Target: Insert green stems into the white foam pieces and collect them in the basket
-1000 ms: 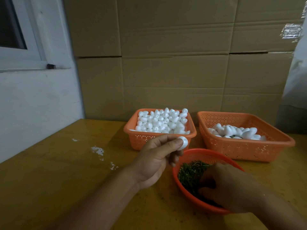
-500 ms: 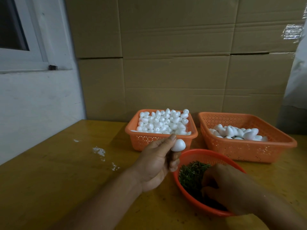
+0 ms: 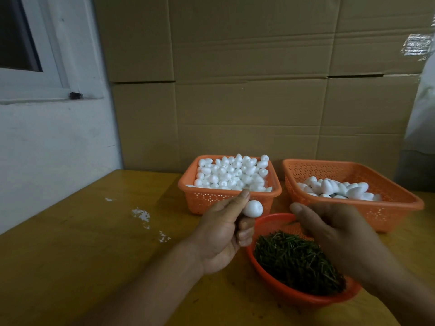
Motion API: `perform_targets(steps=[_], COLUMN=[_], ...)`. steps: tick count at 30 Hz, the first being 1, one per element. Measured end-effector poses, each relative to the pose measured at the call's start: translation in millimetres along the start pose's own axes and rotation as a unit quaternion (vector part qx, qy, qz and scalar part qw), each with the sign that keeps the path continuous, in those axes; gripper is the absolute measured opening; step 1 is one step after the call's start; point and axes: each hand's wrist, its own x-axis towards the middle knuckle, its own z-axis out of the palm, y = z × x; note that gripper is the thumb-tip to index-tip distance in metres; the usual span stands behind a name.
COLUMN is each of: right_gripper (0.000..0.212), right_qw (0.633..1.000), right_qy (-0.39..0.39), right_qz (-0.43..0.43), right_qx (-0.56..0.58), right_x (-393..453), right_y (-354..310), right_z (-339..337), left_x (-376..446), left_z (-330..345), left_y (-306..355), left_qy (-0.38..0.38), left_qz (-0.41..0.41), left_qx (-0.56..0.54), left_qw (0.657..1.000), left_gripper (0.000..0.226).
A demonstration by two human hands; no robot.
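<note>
At lower right, green stems (image 3: 299, 260) fill a round red bowl (image 3: 294, 296). Above it the right hand (image 3: 339, 234) hovers; whether it pinches anything cannot be told. The left hand (image 3: 221, 234) pinches a white foam piece (image 3: 252, 208) at centre frame, long axis roughly level, tip toward the right. Beyond, two orange baskets (image 3: 226, 198) of foam sit on the yellow table (image 3: 82, 243) against cardboard (image 3: 247, 90).

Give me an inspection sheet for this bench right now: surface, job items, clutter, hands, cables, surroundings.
Surface: yellow wooden table, white flecks left of centre.
Job's things: square orange basket of white foam pieces, heaped; second orange basket, fewer pieces; round orange bowl of green stems.
Clutter: nothing seen beyond the flecks.
Grippers: left hand pinches one white foam egg; right hand above the bowl, any stem in it hidden.
Cables: nothing seen.
Surroundings: brown cardboard sheets behind, white wall and window frame left.
</note>
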Motion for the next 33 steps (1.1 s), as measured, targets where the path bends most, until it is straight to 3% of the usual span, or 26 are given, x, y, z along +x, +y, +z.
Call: perform_targets(steps=[4, 10, 27, 33], right_gripper=[0.036, 0.014, 0.015, 0.016], right_qw=[0.991, 0.987, 0.981, 0.967], right_qy=[0.02, 0.063, 0.103, 0.129], right_qz=[-0.048, -0.115, -0.162, -0.202], right_qx=[0.124, 0.094, 0.011, -0.082], right_x=[-4, -8, -9, -11], right_y=[-11, -7, 1, -3], right_z=[4, 21, 32, 34], left_x=[0, -1, -5, -7], left_z=[1, 4, 9, 12], left_y=[-1, -2, -1, -1], left_qy=[0.011, 0.013, 0.015, 0.027], left_qz=[0.006, 0.012, 0.026, 0.036], left_qx=[0.007, 0.008, 0.055, 0.078], left_qw=[1.0, 1.0, 0.998, 0.996], left_gripper=[0.035, 0.036, 0.041, 0.039])
